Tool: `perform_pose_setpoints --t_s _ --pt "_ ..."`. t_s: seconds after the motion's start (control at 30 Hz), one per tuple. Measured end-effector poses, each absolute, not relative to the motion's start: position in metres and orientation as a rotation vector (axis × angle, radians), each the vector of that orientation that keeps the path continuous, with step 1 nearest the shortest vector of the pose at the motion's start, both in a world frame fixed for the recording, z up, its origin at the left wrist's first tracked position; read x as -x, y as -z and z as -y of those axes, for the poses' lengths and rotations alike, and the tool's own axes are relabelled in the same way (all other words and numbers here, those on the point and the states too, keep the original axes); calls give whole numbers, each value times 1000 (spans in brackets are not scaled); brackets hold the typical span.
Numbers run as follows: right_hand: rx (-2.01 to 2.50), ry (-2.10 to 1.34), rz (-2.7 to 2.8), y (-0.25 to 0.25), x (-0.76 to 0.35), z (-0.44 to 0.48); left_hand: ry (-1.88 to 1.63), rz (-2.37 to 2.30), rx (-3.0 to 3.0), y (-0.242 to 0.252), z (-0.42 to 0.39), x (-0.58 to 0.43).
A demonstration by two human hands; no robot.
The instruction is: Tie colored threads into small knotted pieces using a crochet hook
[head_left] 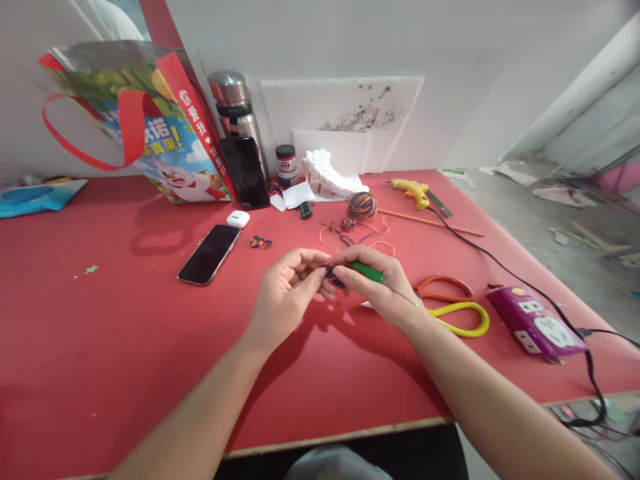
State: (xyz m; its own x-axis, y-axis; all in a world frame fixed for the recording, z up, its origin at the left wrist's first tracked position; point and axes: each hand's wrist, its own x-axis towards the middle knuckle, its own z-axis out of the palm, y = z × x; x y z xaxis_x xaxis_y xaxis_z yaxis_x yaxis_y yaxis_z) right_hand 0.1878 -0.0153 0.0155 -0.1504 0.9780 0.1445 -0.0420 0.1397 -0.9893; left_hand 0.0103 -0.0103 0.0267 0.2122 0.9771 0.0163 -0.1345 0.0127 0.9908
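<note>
Over the middle of the table, my left hand (295,283) pinches a small dark multicoloured piece of yarn work (336,275) between thumb and fingers. My right hand (373,280) meets it from the other side, its thumb and forefinger closed on the same piece. Tucked in the right hand is a crochet hook (367,271) with a green handle, its thin metal shaft pointing back toward the wrist. Fingers hide most of the yarn piece. Loose yarn strands (383,230) and a multicoloured yarn ball (363,205) lie just beyond the hands.
Scissors (463,319) with orange and yellow handles lie beside my right wrist. Further right are a purple power socket (537,323) and a yellow glue gun (410,190) with its cord. A phone (210,255), a small yarn piece (261,243) and a gift bag (150,133) are left.
</note>
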Motion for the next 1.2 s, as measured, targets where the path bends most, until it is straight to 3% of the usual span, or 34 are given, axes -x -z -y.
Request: perform_pose_setpoints --t_s 1.07,1.2 --pt "1079 -1295 1385 -23 -188 15 -1171 -1041 -1789 -25 18 -8" --pt "1057 -1303 1427 -22 -189 14 -1172 -995 -1636 -26 18 -9"
